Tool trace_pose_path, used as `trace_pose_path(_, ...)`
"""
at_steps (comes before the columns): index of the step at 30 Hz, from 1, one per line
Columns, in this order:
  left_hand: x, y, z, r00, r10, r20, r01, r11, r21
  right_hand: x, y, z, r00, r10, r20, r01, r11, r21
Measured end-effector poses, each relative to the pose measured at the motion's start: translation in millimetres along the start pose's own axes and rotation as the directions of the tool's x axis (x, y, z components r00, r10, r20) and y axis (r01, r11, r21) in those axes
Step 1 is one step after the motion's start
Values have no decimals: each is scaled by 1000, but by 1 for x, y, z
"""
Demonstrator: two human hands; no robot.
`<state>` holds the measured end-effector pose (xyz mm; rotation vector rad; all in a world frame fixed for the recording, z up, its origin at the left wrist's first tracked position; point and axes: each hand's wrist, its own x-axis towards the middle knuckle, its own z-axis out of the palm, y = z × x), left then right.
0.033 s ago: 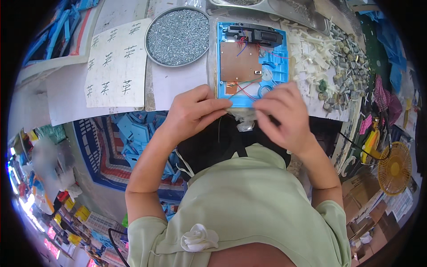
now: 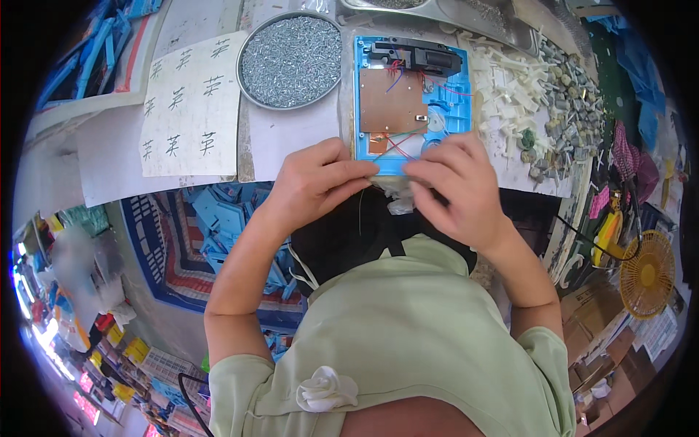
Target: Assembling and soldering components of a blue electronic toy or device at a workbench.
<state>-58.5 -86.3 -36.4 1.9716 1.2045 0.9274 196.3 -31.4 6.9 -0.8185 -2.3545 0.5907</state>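
Observation:
A blue plastic casing (image 2: 358,109) lies on the table in front of me. Inside it are a brown circuit board (image 2: 391,100), a black module (image 2: 422,58) along the far side, a small copper-coloured piece (image 2: 378,143) and thin red, blue and dark wires. My left hand (image 2: 317,178) is at the near left corner, thumb and forefinger pinched on a thin dark wire (image 2: 360,207) whose end hangs below the fingertips. Over the near right corner is my right hand (image 2: 459,186), fingers bent, thumb and forefinger a little apart; nothing shows between them. It covers part of a round blue part.
To the left stand a round metal tray (image 2: 240,69) of small screws and a sheet of handwritten characters (image 2: 191,105). White plastic parts (image 2: 506,91) and small motors (image 2: 571,109) are heaped on the right. Below the table edge is a blue crate (image 2: 149,244) with blue casings.
My right hand has shifted slightly left and toward me, its fingertips nearer the casing's front edge. The left hand keeps its place.

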Motion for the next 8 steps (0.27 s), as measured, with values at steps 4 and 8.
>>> trace_pose_path(4, 8, -1, -5, 996, -18, 91, 22, 999, -44, 5, -9, 15, 997, -7, 75, 16, 994, -111)
trace_pose_path(8, 43, -17, -7, 987, 160, 6, -160, 986, 36, 8, 8, -14, 989, -79, 124, 79, 997, 7)
